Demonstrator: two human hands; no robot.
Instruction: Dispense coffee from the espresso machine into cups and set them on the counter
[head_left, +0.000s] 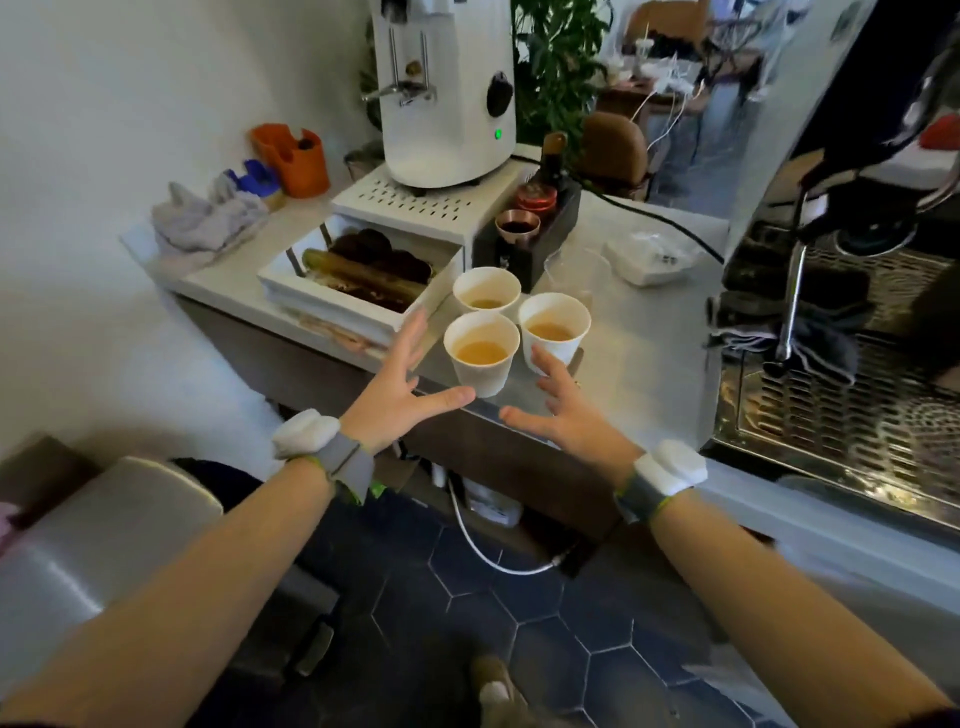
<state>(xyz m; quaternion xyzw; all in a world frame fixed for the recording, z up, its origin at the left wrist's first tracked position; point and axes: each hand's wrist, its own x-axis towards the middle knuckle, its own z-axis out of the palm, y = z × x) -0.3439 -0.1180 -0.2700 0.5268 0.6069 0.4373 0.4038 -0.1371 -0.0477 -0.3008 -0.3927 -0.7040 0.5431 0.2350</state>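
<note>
Three paper cups of coffee stand clustered near the front edge of the surface (649, 364), left of the espresso machine (841, 364): the near cup (480, 353), the right cup (553, 330) and the far cup (485, 291), close enough that their rims nearly touch. Your left hand (400, 384) hangs with fingers spread and holds nothing, just left of the near cup. Your right hand (563, 410) is likewise splayed and empty; its fingertips reach the base of the right cup, though I can't tell whether they touch it. Each hand has a cup straight ahead of it, so either could close first. The cups stand upright; all three look set down already.
</note>
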